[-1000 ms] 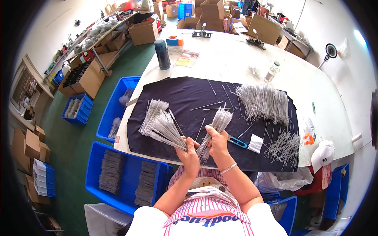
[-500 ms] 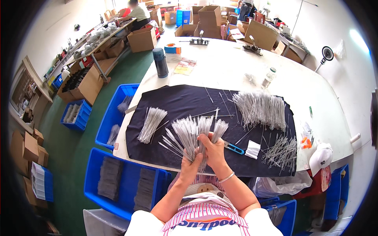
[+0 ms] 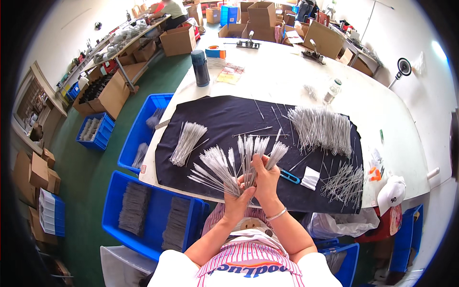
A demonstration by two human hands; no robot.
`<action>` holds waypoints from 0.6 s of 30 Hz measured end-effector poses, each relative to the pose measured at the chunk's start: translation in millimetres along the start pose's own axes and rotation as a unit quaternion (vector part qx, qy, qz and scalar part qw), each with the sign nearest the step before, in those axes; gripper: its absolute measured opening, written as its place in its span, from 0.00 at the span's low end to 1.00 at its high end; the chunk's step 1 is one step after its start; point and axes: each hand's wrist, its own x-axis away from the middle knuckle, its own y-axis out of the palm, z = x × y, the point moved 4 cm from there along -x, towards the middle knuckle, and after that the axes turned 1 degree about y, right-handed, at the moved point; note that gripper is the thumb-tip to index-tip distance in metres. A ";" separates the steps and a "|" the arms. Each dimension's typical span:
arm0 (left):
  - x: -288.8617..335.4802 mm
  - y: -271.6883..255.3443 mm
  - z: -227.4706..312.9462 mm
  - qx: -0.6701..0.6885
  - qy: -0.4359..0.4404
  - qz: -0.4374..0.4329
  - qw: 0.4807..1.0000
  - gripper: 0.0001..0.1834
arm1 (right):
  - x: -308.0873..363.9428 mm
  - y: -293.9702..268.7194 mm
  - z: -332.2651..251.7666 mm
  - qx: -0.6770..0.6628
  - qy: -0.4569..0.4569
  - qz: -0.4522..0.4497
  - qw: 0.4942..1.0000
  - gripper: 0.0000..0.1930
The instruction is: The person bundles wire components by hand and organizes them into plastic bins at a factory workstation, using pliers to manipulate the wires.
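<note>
A fanned bundle of thin wire brushes [image 3: 216,165] with white bristled tips is held over the dark cloth [image 3: 215,112]. My left hand [image 3: 236,204] is closed round the lower stems of the left part. Beside it, my right hand [image 3: 266,182] grips another part of the brushes, thumb uppermost, with a small cluster [image 3: 278,152] leaning out to its right. Another bundle of brushes [image 3: 189,143] lies on the cloth to the left. A wide heap of brushes [image 3: 319,130] lies at the far right, and a looser pile [image 3: 342,187] lies nearer. Several single brushes are scattered between.
Right of my hands lie a blue-handled tool [image 3: 289,177] and a folded white piece [image 3: 311,178]. A dark flask [image 3: 200,69] and glass jar [image 3: 332,91] stand on the white table [image 3: 277,71]. Blue bins [image 3: 155,210] sit along its left edge; a white cap [image 3: 392,192] lies right.
The brushes in my hands have spread into a wider fan, the right part moving right and apart from the left part. The whole view has shifted slightly.
</note>
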 end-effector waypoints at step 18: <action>4.8 -10.0 8.4 -0.064 -0.004 0.073 0.995 0.12 | 3.5 0.8 12.8 -0.046 -0.037 -0.012 0.998 0.09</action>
